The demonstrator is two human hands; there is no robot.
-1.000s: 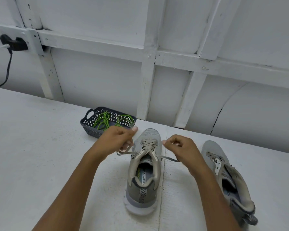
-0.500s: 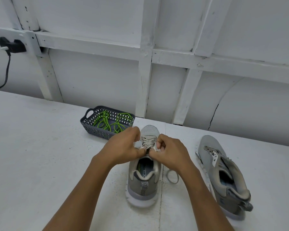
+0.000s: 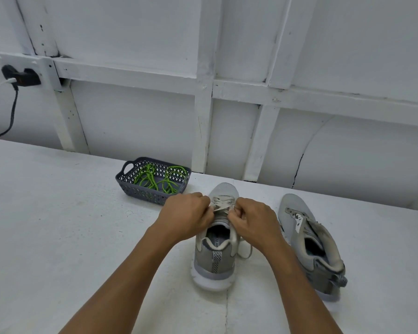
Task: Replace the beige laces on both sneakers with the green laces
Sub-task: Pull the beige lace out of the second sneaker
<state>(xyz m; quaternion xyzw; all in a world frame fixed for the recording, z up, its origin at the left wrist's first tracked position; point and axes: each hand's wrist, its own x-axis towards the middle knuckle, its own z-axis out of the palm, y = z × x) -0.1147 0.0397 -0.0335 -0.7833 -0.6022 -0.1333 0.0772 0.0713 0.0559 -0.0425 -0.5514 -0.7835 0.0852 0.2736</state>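
White panelled wall (image 3: 130, 121) behind a white table (image 3: 58, 237). One sneaker (image 3: 215, 263) stands at centre, heel towards the camera; the second sneaker (image 3: 309, 239) lies apart to its right. A dark basket (image 3: 140, 192) sits just left of the centre toe and holds the green laces (image 3: 155, 180). Left hand (image 3: 186, 214) and right hand (image 3: 253, 220), fingers curled, each pinch the beige lace (image 3: 223, 203) over the tongue and hide the lower eyelets. A loose loop trails right. Black plug (image 3: 22, 77) on the wall, far left.

left hand (image 3: 187, 213) pinching, right hand (image 3: 254, 220) pinching
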